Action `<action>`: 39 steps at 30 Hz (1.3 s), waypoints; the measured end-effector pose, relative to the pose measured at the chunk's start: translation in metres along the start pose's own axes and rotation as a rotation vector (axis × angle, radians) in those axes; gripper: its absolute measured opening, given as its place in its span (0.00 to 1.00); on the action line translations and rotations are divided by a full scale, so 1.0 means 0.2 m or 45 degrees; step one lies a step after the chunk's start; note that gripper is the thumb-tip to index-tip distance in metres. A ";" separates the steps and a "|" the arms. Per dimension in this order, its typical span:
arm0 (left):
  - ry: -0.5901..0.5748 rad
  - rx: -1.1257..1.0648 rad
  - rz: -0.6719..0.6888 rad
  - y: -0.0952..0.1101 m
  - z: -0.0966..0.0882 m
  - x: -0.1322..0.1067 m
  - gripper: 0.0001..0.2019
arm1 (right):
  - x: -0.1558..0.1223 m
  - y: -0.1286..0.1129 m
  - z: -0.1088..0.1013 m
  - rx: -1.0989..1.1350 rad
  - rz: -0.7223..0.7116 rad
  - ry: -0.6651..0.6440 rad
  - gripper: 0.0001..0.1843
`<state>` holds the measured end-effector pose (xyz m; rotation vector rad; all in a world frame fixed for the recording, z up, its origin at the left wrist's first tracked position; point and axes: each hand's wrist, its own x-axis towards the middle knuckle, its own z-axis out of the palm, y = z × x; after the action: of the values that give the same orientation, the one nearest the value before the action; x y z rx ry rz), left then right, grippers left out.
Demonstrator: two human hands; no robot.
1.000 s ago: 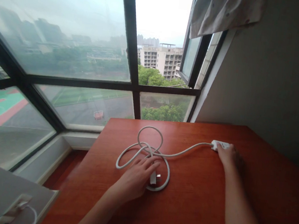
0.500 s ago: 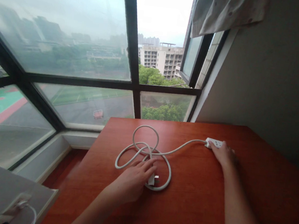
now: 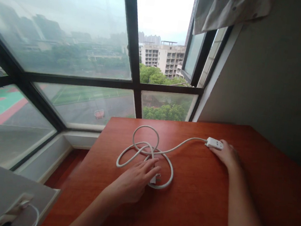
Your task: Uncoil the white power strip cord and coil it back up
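A white power strip (image 3: 214, 143) lies on the right of the reddish-brown table, its socket holes facing up. My right hand (image 3: 226, 153) is closed around its right end, with the thumb along the near side. From the strip's left end a white cord (image 3: 187, 142) runs left into several loose loops. Over the near part of those loops, my left hand (image 3: 139, 179) grips the white plug (image 3: 153, 179) of the cord; its metal prongs stick out to the right. My left palm hides part of the plug and cord.
The wooden table (image 3: 183, 207) reaches to a window with dark frames (image 3: 86, 82), one pane of which is swung open. A curtain (image 3: 229, 11) hangs at upper right beside a wall. At lower left, a wall outlet (image 3: 17, 208) has a white charger in it.
My right hand's thumb has slid off the strip's top to its near side, showing more of the strip. The plug has turned slightly in my left hand. The view has shifted a little.
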<state>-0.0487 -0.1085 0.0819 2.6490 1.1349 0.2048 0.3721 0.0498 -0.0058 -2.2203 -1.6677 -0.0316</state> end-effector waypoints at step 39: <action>-0.033 -0.232 -0.027 -0.05 -0.06 0.06 0.35 | -0.04 -0.13 -0.10 0.097 0.034 0.133 0.39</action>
<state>-0.0498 -0.0905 0.0919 2.4725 1.0810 0.2563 0.3489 0.0418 0.0189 -2.1463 -1.5576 -0.0748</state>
